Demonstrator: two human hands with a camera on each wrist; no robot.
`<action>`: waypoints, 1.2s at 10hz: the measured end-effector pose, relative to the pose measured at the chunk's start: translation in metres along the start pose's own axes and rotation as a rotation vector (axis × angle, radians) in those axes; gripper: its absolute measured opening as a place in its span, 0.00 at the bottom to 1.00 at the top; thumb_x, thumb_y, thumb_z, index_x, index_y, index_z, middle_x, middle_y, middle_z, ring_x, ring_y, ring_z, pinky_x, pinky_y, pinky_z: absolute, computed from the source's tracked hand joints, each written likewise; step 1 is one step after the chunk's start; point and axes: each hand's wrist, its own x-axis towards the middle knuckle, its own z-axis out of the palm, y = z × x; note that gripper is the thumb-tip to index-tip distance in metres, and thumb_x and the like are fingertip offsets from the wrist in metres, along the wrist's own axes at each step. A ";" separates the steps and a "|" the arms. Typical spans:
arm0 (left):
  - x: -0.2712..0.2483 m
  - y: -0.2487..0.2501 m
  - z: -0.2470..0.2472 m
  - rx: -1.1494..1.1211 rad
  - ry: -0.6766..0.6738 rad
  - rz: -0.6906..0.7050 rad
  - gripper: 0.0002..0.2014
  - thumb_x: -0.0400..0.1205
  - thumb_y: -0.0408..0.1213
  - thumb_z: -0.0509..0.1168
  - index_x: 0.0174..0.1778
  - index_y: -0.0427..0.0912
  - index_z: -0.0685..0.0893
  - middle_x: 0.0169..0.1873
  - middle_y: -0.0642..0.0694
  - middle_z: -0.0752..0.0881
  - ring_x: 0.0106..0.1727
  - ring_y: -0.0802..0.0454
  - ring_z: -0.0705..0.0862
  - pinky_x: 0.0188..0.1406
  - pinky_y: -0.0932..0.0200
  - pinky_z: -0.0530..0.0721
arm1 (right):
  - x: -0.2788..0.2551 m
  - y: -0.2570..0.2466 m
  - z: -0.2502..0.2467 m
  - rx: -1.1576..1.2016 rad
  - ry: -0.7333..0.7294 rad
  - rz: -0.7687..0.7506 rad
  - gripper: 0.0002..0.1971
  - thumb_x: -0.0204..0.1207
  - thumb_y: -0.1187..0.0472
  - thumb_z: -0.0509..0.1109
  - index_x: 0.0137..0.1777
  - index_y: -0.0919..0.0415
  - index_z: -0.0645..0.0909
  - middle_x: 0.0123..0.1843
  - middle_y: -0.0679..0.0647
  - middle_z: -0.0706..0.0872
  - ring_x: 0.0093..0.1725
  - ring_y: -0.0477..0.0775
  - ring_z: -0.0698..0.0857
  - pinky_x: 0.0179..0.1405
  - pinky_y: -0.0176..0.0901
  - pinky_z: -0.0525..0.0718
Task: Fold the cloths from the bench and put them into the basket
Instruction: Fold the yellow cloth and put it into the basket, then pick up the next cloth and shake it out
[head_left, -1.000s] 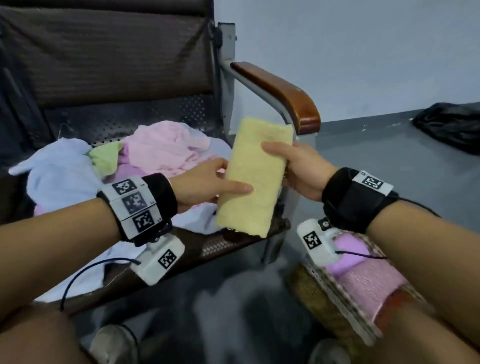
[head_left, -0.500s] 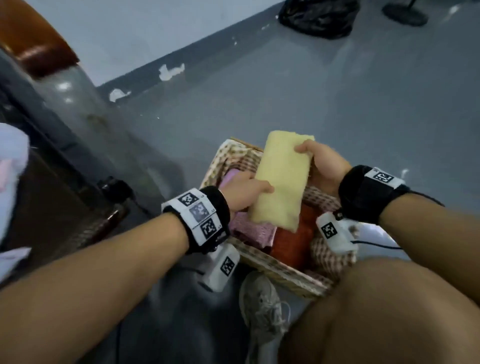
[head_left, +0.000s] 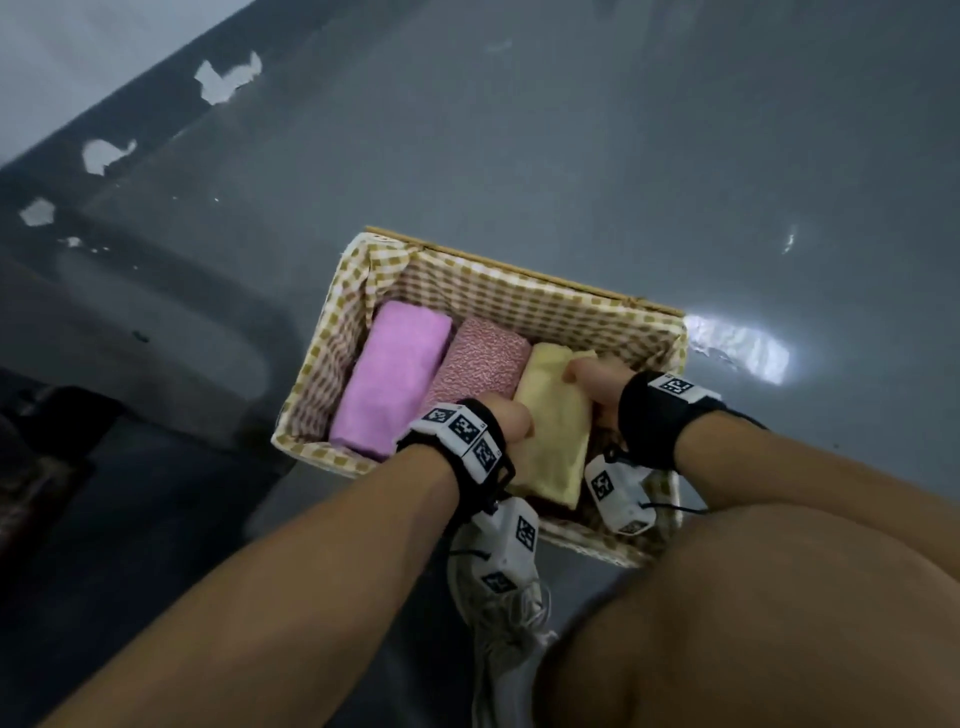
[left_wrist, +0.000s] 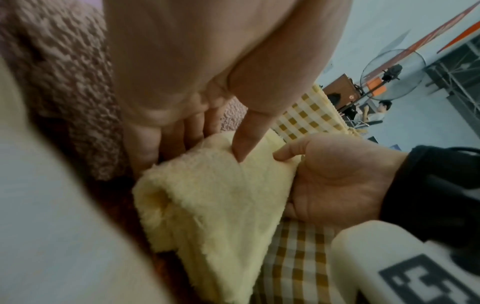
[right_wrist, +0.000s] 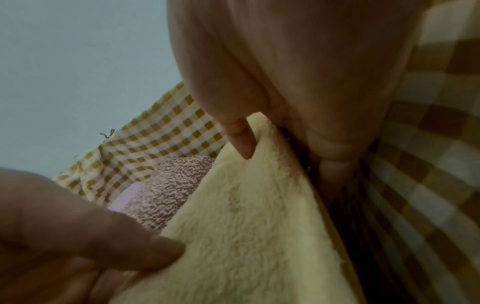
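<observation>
Both hands hold the folded yellow cloth (head_left: 553, 436) inside the wicker basket (head_left: 524, 296), which stands on the grey floor (head_left: 675, 156) and is lined with yellow-checked fabric (head_left: 332, 358). The left hand (head_left: 506, 418) pinches the cloth's left edge, thumb on top and fingers (left_wrist: 166, 139) tucked beneath. The right hand (head_left: 597, 382) grips its right edge, thumb (right_wrist: 242, 139) pressed on the top face and fingers down the side. The yellow cloth sits at the right of the basket, touching a folded speckled pink cloth (head_left: 480, 366); a folded plain pink cloth (head_left: 392, 379) lies left of that. A grey sneaker (head_left: 506, 639) stands just near the basket.
</observation>
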 end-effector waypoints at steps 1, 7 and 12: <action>-0.006 0.004 0.000 -0.023 0.009 -0.035 0.21 0.80 0.39 0.69 0.68 0.35 0.82 0.65 0.36 0.85 0.65 0.39 0.84 0.61 0.53 0.84 | 0.001 -0.002 -0.002 -0.003 -0.008 -0.002 0.29 0.79 0.56 0.65 0.80 0.62 0.67 0.60 0.62 0.82 0.54 0.66 0.85 0.57 0.63 0.87; -0.188 -0.052 -0.196 -0.363 0.254 0.342 0.05 0.85 0.37 0.62 0.46 0.44 0.82 0.39 0.47 0.88 0.34 0.52 0.86 0.33 0.64 0.77 | -0.203 -0.162 0.096 -0.653 -0.342 -0.708 0.12 0.84 0.59 0.67 0.56 0.69 0.85 0.49 0.61 0.89 0.45 0.60 0.86 0.43 0.46 0.81; -0.359 -0.344 -0.295 -0.032 0.810 0.112 0.06 0.80 0.44 0.67 0.49 0.50 0.87 0.55 0.48 0.90 0.55 0.48 0.86 0.59 0.52 0.83 | -0.415 -0.140 0.390 -1.018 -0.694 -1.009 0.15 0.84 0.55 0.67 0.64 0.62 0.84 0.57 0.58 0.90 0.47 0.54 0.88 0.54 0.47 0.87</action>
